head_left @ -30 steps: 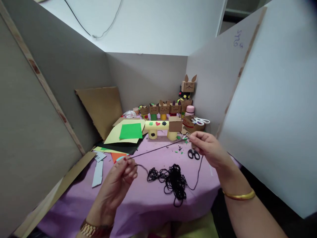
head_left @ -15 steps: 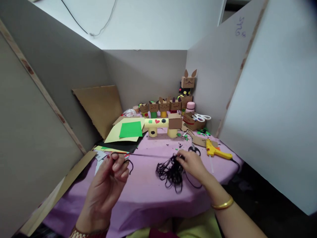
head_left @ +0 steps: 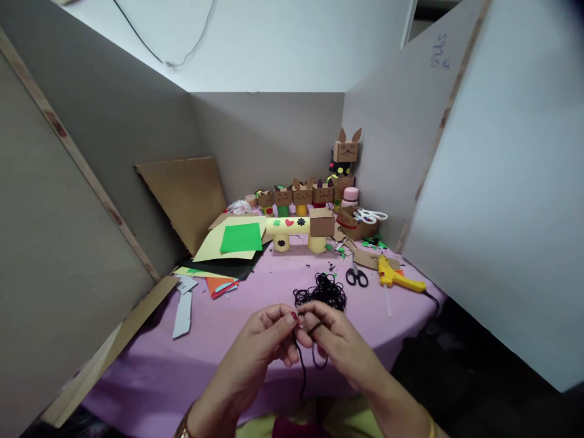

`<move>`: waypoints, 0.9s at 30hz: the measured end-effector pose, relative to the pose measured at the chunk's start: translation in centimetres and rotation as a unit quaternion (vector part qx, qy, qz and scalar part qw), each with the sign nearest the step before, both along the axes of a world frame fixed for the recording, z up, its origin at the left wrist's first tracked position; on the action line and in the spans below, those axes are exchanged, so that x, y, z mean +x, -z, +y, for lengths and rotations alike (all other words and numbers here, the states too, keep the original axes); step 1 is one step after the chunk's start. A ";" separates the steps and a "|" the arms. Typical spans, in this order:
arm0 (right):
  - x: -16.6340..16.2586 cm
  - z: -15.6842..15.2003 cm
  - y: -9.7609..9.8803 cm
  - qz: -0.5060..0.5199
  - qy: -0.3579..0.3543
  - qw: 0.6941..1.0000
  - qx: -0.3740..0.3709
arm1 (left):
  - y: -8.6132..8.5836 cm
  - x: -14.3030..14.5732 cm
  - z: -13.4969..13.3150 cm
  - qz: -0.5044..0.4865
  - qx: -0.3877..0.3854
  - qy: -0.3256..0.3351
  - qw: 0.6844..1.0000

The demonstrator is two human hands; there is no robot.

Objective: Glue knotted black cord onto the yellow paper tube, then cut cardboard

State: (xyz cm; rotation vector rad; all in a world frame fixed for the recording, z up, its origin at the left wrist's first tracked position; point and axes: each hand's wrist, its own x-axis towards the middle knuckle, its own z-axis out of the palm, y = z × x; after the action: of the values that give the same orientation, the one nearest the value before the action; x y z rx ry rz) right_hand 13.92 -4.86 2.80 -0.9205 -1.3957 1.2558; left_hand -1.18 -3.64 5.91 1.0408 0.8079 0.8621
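Near the table's front edge my left hand [head_left: 269, 334] and my right hand [head_left: 335, 337] meet fingertip to fingertip. Both pinch a black cord [head_left: 302, 371]; one end dangles below my left fingers, and a loop hangs under my right hand. The cord also crosses over my right fingers. Just beyond my hands lies the tangled heap of the same black cord [head_left: 325, 291] on the purple cloth. Behind it stands a yellow paper-tube animal [head_left: 288, 226] with a plain brown box head [head_left: 322, 222], decorated with a heart and flower shapes.
Black-handled scissors [head_left: 356, 277] and a yellow glue gun [head_left: 401, 280] lie to the right. Green paper [head_left: 241, 237] tops a stack of sheets at left. Several box-headed figures [head_left: 302, 196] stand behind. Partitions [head_left: 269, 128] enclose the table; white scissors [head_left: 370, 216] rest on a carton.
My hands came together from being apart with the cord stretched between them. My right hand left the cord heap, which now lies on the table.
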 end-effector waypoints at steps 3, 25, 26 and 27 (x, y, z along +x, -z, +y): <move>0.0 -0.1 1.4 0.040 0.032 0.998 -0.043 | 0.5 -0.1 -0.1 -0.036 -0.033 -0.025 0.998; 8.0 -2.3 2.6 -0.301 0.026 0.950 0.083 | 1.0 0.4 -0.1 -0.120 -0.068 -0.147 0.980; 8.3 -2.3 2.3 -0.278 0.067 0.954 0.087 | 1.0 0.5 -0.2 -0.093 -0.048 -0.141 0.985; 8.1 -2.2 2.2 -0.233 0.108 0.963 0.086 | 1.0 0.6 -0.2 -0.066 -0.029 -0.134 0.988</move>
State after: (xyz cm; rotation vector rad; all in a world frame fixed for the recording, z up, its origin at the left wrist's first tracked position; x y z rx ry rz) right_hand 22.05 -7.08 0.63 -1.2612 -1.6825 0.7664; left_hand -0.54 -3.88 4.94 0.8244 0.8660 1.1166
